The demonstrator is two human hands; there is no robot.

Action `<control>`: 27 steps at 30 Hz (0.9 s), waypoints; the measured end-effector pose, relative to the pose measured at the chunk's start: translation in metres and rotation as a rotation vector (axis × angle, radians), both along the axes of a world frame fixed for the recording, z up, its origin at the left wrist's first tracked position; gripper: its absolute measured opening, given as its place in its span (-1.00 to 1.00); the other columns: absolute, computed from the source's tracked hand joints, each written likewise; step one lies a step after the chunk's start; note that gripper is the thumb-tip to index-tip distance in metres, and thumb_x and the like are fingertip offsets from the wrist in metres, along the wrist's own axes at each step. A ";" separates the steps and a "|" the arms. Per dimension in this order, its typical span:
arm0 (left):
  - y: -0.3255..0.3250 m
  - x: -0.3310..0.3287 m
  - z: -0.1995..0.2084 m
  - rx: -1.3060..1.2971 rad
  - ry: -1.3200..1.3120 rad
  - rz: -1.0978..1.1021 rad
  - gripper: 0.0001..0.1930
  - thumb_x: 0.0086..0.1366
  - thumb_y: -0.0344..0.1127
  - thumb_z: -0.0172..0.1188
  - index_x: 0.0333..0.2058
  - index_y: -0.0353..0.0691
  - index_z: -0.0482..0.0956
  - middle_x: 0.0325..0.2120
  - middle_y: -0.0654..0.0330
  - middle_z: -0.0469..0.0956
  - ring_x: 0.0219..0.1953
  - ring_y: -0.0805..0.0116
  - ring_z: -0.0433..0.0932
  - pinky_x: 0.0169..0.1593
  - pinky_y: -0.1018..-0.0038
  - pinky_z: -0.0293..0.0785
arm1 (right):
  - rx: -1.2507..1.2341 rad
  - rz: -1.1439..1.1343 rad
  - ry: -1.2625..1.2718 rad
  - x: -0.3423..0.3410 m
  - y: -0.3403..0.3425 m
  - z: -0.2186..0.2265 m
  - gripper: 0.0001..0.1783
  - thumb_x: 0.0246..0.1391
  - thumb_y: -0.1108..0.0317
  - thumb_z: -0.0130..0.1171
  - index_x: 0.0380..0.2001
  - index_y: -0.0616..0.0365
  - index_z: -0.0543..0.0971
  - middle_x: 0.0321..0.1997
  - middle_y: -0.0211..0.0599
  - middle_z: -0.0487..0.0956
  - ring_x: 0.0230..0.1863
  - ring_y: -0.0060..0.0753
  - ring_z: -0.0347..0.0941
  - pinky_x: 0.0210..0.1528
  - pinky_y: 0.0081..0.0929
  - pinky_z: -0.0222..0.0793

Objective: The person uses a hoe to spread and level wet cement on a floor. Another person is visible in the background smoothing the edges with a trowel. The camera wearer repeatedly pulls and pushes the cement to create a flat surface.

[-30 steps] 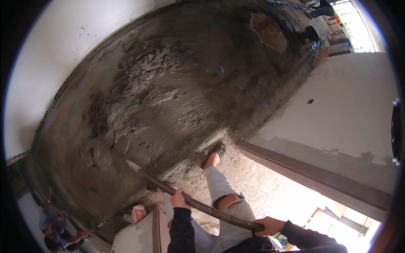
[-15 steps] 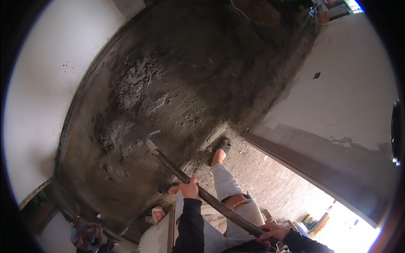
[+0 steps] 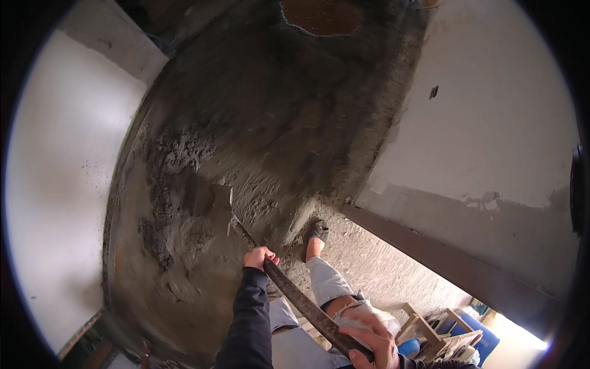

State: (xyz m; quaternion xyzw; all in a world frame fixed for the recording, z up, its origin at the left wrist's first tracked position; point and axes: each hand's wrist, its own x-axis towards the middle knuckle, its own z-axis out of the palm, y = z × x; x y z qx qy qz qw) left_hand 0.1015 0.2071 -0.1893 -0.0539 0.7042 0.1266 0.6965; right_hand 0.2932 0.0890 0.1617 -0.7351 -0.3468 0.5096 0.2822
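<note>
A hoe [image 3: 299, 300] with a long, stained wooden handle slants across the view from my body toward the wet grey cement [image 3: 203, 246]. My left hand [image 3: 260, 256] is wrapped round the handle's lower part, close to the metal head. Back by my thigh, my right hand [image 3: 373, 342] grips the handle's upper end, its fingers slightly blurred. The thin blade [image 3: 231, 197] shows nearly edge-on over the rough cement; whether it touches the surface, I cannot tell.
White walls bound the cement left [image 3: 61, 160] and right [image 3: 491, 123]. My shoe [image 3: 318, 230] stands at the cement's edge, beside a doorway with a brown sill [image 3: 418, 252]. Wooden frames [image 3: 452, 335] and a blue container [image 3: 485, 337] lie lower right. A reddish-brown patch [image 3: 322, 15] shows far ahead.
My view has shifted, and the person at lower left is mostly out of sight. The hoe head has turned edge-on. My left hand has moved left and forward; both hands keep hold.
</note>
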 end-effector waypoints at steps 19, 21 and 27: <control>0.023 -0.042 -0.022 -0.007 -0.057 -0.411 -0.93 -0.17 -0.50 0.01 -0.75 -0.30 0.36 -0.75 0.01 0.40 -0.71 0.16 0.41 -0.57 0.29 0.40 | 0.812 -0.006 0.616 -0.019 0.034 -0.014 -0.71 0.05 0.36 -0.08 -0.73 0.08 0.36 -0.69 -0.36 0.39 -0.62 -0.30 0.35 -0.37 -0.30 0.26; 0.028 -0.056 -0.027 -0.006 -0.084 -0.419 -0.90 -0.16 -0.50 -0.01 -0.77 -0.32 0.34 -0.76 -0.02 0.38 -0.70 0.15 0.41 -0.56 0.29 0.40 | 0.840 0.013 0.627 -0.024 0.038 -0.011 -0.71 0.06 0.35 -0.08 -0.73 0.08 0.35 -0.69 -0.37 0.39 -0.62 -0.30 0.34 -0.38 -0.30 0.25; 0.038 -0.049 -0.019 -0.076 -0.053 -0.419 -0.91 -0.15 -0.52 -0.04 -0.76 -0.36 0.33 -0.72 -0.04 0.41 -0.65 0.14 0.42 -0.52 0.29 0.41 | 0.891 0.040 0.621 -0.031 0.049 -0.004 -0.70 0.08 0.33 -0.08 -0.72 0.06 0.34 -0.67 -0.37 0.39 -0.63 -0.29 0.33 -0.40 -0.29 0.25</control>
